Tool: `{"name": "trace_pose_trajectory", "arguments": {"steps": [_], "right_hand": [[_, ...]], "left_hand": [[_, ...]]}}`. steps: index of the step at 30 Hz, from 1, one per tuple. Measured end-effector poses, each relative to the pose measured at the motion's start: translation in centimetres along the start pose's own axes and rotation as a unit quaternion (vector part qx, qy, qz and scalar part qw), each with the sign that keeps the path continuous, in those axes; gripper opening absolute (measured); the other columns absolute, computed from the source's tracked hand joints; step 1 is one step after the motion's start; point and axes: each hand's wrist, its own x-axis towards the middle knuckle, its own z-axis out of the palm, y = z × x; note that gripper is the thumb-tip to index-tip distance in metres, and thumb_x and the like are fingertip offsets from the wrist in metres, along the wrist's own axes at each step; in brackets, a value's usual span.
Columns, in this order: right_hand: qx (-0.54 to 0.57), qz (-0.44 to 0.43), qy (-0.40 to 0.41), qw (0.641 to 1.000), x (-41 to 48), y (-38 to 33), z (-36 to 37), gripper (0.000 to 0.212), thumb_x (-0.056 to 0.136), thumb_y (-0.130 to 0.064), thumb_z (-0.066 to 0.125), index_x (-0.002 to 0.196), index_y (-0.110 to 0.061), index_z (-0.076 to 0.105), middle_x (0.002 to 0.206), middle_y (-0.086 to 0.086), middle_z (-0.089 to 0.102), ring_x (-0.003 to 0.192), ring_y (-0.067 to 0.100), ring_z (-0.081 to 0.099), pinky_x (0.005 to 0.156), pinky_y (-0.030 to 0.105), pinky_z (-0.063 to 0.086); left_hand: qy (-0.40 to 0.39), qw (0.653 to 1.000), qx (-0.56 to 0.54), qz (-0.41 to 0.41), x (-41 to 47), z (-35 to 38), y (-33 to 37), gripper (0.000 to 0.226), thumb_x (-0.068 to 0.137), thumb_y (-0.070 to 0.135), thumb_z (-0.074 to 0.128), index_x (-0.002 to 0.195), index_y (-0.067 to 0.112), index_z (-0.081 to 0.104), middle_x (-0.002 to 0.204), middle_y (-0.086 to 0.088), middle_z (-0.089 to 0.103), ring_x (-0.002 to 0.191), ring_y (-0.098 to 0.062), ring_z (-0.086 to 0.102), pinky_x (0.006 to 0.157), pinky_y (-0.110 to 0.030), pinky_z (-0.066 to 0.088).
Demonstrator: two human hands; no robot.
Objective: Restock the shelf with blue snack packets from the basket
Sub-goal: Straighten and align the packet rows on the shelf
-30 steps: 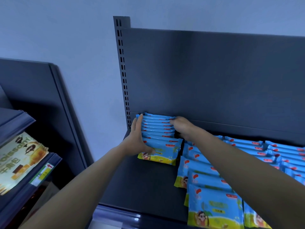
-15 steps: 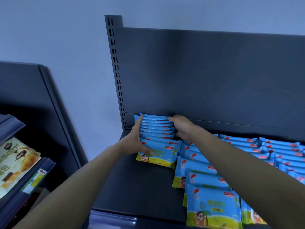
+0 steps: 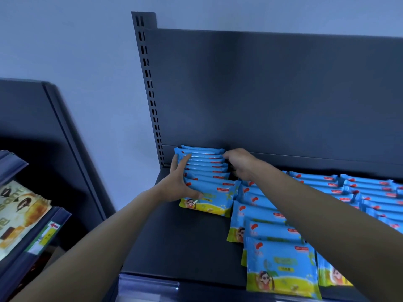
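Note:
A row of blue snack packets (image 3: 207,168) stands on edge at the back left of the dark shelf (image 3: 174,243), leaning against the back panel. My left hand (image 3: 177,184) presses flat on the row's left ends, its thumb lying over the front packet (image 3: 214,198). At the row's right end near the back, my right hand (image 3: 239,163) curls over the packets. The row is squeezed between both hands. A second row (image 3: 261,216) runs forward on the right, ending in a packet (image 3: 281,271) at the front edge. No basket is in view.
More blue packets (image 3: 370,190) fill the shelf's right side. A slotted upright (image 3: 150,94) and the back panel (image 3: 272,94) bound the shelf. A clear price rail (image 3: 148,288) lines its front edge. At far left, a neighbouring shelf holds a croissant pack (image 3: 19,212).
Both hands stay on the same row of packets, and the row has barely shifted. My view has drifted a little, so the shelf sits slightly further left in frame.

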Motion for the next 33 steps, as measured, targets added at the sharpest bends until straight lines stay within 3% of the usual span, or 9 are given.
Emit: {"name": "trace_pose_trajectory", "arguments": {"steps": [5, 8, 10, 13, 15, 17, 22, 27, 33], "right_hand": [[-0.088, 0.017, 0.021, 0.996, -1.4, 0.5, 0.3, 0.028, 0.098, -0.018, 0.04, 0.113, -0.003, 0.058, 0.116, 0.006, 0.062, 0.107, 0.021, 0.06, 0.095, 0.037, 0.05], [-0.055, -0.001, 0.029, 0.998, -3.0, 1.4, 0.8, 0.024, 0.102, -0.017, 0.034, 0.108, -0.008, 0.056, 0.099, -0.002, 0.058, 0.075, 0.007, 0.055, 0.061, 0.02, 0.046], [-0.002, -0.004, 0.03, 1.0, -3.3, 1.9, 1.4, 0.027, 0.102, -0.021, 0.036, 0.109, -0.009, 0.058, 0.09, 0.001, 0.063, 0.066, 0.009, 0.056, 0.05, 0.022, 0.045], [0.067, 0.0, 0.032, 0.997, -3.0, 2.1, 2.3, 0.027, 0.101, -0.025, 0.039, 0.105, -0.009, 0.061, 0.088, 0.006, 0.064, 0.078, 0.021, 0.064, 0.064, 0.036, 0.057], [0.08, -0.008, 0.035, 0.996, -2.5, 2.0, 2.3, 0.027, 0.099, -0.027, 0.043, 0.105, -0.009, 0.062, 0.093, 0.007, 0.066, 0.091, 0.024, 0.065, 0.086, 0.042, 0.055], [0.093, -0.012, 0.036, 0.995, -2.4, 1.9, 2.0, 0.028, 0.098, -0.027, 0.046, 0.11, -0.008, 0.063, 0.101, 0.008, 0.067, 0.099, 0.025, 0.064, 0.094, 0.044, 0.052], [0.118, -0.025, 0.029, 0.992, -1.9, 2.1, 1.5, 0.031, 0.095, -0.026, 0.049, 0.115, -0.007, 0.062, 0.113, 0.012, 0.067, 0.102, 0.029, 0.065, 0.094, 0.046, 0.052], [0.128, -0.045, 0.025, 0.99, -2.6, 2.3, 1.1, 0.02, 0.098, -0.013, 0.041, 0.095, -0.008, 0.06, 0.092, 0.01, 0.065, 0.077, 0.02, 0.063, 0.065, 0.034, 0.053], [0.073, -0.062, 0.027, 0.995, -3.2, 1.7, 1.1, 0.029, 0.096, -0.025, 0.047, 0.116, -0.01, 0.061, 0.115, 0.009, 0.066, 0.106, 0.023, 0.062, 0.089, 0.036, 0.052]], "left_hand": [[0.011, 1.0, 0.011, 0.001, -0.7, -0.2, 0.5, 0.116, 0.069, 0.015, 0.082, 0.149, 0.033, 0.0, 0.155, 0.008, -0.006, 0.12, -0.004, 0.029, 0.093, -0.017, 0.038], [0.022, 1.0, 0.022, 0.0, -1.3, 0.0, 0.9, 0.117, 0.069, 0.017, 0.082, 0.15, 0.032, -0.002, 0.155, 0.007, -0.002, 0.124, -0.008, 0.032, 0.097, -0.021, 0.041], [0.015, 0.999, 0.038, -0.007, -1.7, 0.2, 1.0, 0.122, 0.068, 0.019, 0.083, 0.149, 0.035, -0.007, 0.156, 0.007, -0.007, 0.13, -0.014, 0.033, 0.1, -0.025, 0.041], [0.029, 0.999, 0.041, -0.002, -2.4, 0.5, 0.9, 0.124, 0.067, 0.02, 0.084, 0.149, 0.034, -0.006, 0.156, 0.006, -0.01, 0.129, -0.013, 0.035, 0.098, -0.022, 0.038], [0.051, 0.997, 0.059, 0.008, -2.8, 0.6, 0.8, 0.119, 0.069, 0.024, 0.083, 0.15, 0.032, -0.004, 0.157, 0.006, -0.006, 0.135, -0.016, 0.032, 0.104, -0.025, 0.036], [0.069, 0.994, 0.084, 0.014, -3.1, 0.8, 0.7, 0.113, 0.073, 0.027, 0.08, 0.151, 0.029, -0.003, 0.157, 0.005, -0.005, 0.137, -0.018, 0.03, 0.105, -0.026, 0.034], [0.091, 0.987, 0.132, 0.028, -3.9, 1.5, 0.7, 0.105, 0.081, 0.032, 0.071, 0.15, 0.025, -0.008, 0.157, 0.005, -0.014, 0.135, -0.023, 0.035, 0.104, -0.03, 0.036], [0.071, 0.981, 0.181, 0.013, -3.8, 1.3, 0.9, 0.112, 0.079, 0.038, 0.072, 0.149, 0.021, -0.014, 0.156, 0.0, -0.021, 0.139, -0.024, 0.031, 0.107, -0.033, 0.034], [0.072, 0.997, 0.023, 0.006, -3.9, 0.5, 1.0, 0.13, 0.057, 0.053, 0.083, 0.148, 0.034, -0.009, 0.155, 0.01, -0.002, 0.14, -0.018, 0.024, 0.113, -0.039, 0.033]]}}
